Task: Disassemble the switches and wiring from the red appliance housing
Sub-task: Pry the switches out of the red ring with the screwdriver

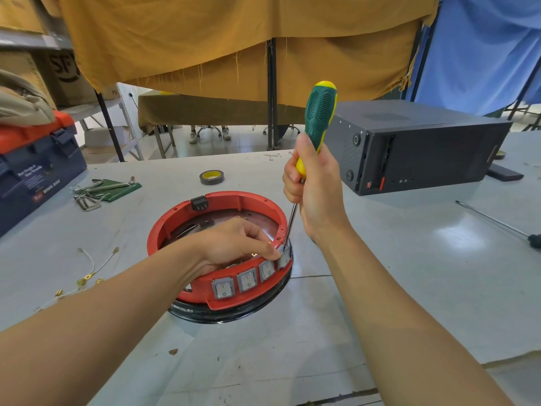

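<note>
The right hand (pixel 314 186), right of the frame's centre, is clenched around the lower part of a green-and-yellow plastic-handled screwdriver (pixel 319 118), whose thin steel shaft runs down and left to the rim of the round red plastic appliance housing (pixel 222 200). The tip sits at the rightmost of four grey square rocker switches (pixel 284 260); whether it is wedged behind the bezel I cannot tell. The left hand (pixel 234 244) reaches in from the lower left, fingers curled inside the housing, the fingertips pinching that same switch from behind the wall. The housing stands on a black ring base at the middle of the pale grey worktop (pixel 409 288).

The main risk, as I judge it, is the blade slipping: the left fingertips lie just beside the tip, so a sudden release under levering force could drive steel into them. Too much leverage could also crack the red wall or snap the switch's clips. The housing is steadied only by the left hand, so it may skid or tip on its base. Any wires hidden under the left hand could be strained if the switch pops free sharply.

Loose white leads with brass ring terminals (pixel 87 273) lie at lower left, well apart; a roll of dark tape (pixel 212 177) sits above the housing, and a second long screwdriver (pixel 497 221) rests at far right.
</note>
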`<state>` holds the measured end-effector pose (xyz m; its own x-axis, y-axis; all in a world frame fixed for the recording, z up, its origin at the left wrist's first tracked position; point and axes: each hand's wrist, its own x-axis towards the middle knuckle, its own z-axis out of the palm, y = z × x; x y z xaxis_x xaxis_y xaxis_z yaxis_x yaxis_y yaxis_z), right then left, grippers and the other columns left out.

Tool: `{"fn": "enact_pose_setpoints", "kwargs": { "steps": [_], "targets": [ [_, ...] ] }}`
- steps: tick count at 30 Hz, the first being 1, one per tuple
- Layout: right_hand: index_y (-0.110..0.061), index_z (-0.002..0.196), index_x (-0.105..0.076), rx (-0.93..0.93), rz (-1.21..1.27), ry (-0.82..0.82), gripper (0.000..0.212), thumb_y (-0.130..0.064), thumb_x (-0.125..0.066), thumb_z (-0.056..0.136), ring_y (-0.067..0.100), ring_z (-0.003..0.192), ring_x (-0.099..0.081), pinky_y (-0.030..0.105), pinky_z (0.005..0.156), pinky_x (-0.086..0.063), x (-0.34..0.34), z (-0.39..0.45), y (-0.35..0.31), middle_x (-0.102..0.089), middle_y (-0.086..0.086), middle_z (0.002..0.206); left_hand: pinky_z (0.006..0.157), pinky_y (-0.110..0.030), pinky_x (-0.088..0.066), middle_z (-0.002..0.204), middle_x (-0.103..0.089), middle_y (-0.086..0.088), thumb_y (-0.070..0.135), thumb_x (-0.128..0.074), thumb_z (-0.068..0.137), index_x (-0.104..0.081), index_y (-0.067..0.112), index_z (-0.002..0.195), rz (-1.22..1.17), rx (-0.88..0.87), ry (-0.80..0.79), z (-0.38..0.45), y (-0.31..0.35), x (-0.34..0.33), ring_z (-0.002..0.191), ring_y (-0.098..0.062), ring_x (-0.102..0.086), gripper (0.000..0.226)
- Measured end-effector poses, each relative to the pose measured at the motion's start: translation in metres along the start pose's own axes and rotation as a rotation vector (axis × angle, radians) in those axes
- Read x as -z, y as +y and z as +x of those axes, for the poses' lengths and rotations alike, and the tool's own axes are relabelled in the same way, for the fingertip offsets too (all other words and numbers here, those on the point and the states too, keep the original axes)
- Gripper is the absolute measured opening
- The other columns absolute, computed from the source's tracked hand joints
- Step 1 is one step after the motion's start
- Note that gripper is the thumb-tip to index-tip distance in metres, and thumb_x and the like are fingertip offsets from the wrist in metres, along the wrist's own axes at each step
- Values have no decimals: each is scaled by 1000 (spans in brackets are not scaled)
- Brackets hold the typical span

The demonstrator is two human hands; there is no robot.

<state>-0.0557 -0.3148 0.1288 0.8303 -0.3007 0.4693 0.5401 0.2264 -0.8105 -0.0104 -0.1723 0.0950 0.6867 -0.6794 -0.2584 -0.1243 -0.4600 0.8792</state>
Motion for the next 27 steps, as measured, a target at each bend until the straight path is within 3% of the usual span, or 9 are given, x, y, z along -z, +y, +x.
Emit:
{"fn": "enact_pose_setpoints", "kwargs": {
  "steps": [2, 4, 8, 11, 14, 17, 27],
  "targets": [
    [-17, 79, -38, 1, 9, 20, 26, -28, -42, 102, 6, 40, -26, 17, 37, -23, 1, -1, -1, -35, -2, 57, 74, -33, -47, 81, -65, -14, 16, -78, 74, -71, 12, 72, 30, 0, 12, -1, 1, -1, 74, -22, -59, 8],
    [-17, 78, -38, 5, 12, 41, 27, -29, -42, 102, 7, 41, -25, 17, 37, -23, 2, -3, -2, -35, -2, 56, 73, -33, -43, 81, -60, -13, 21, -77, 75, -68, 5, 82, 112, -11, 21, -2, 3, -1, 74, -20, -53, 19],
    [-16, 78, -39, 13, 5, 48, 27, -28, -41, 102, 7, 41, -26, 17, 38, -24, 3, -5, -2, -36, -2, 56, 52, -21, -36, 65, -56, 8, 37, -75, 76, -66, 15, 89, 332, 11, -65, -9, 17, 6, 54, -5, -46, 27],
    [-16, 79, -39, 16, 3, 48, 27, -28, -41, 102, 7, 41, -26, 17, 38, -25, 3, -4, -1, -36, -2, 56, 66, -28, -51, 74, -62, 15, 34, -79, 68, -65, 28, 91, 384, 16, -48, -10, 15, 4, 70, -6, -60, 28],
    [-17, 77, -38, 16, 15, 56, 28, -29, -42, 102, 7, 40, -25, 17, 37, -23, 5, -3, 0, -35, -2, 56, 84, -41, -53, 80, -67, 6, 25, -79, 67, -65, 22, 90, 295, 4, 15, -9, 5, -4, 77, -15, -63, 27],
    [-18, 75, -37, 18, 25, 67, 30, -30, -42, 102, 6, 39, -24, 16, 37, -23, 5, -1, 2, -36, -4, 54, 86, -43, -52, 77, -69, -2, 17, -79, 66, -65, 14, 88, 165, -15, 22, -10, -1, -6, 72, -17, -64, 26],
    [-17, 77, -39, 19, 24, 73, 29, -30, -41, 102, 6, 39, -25, 17, 37, -23, 2, -1, 2, -36, -3, 54, 92, -56, -45, 82, -64, -13, 21, -74, 61, -61, 2, 92, 147, -38, 36, -13, 1, -10, 78, -25, -58, 39]
  ]
}}
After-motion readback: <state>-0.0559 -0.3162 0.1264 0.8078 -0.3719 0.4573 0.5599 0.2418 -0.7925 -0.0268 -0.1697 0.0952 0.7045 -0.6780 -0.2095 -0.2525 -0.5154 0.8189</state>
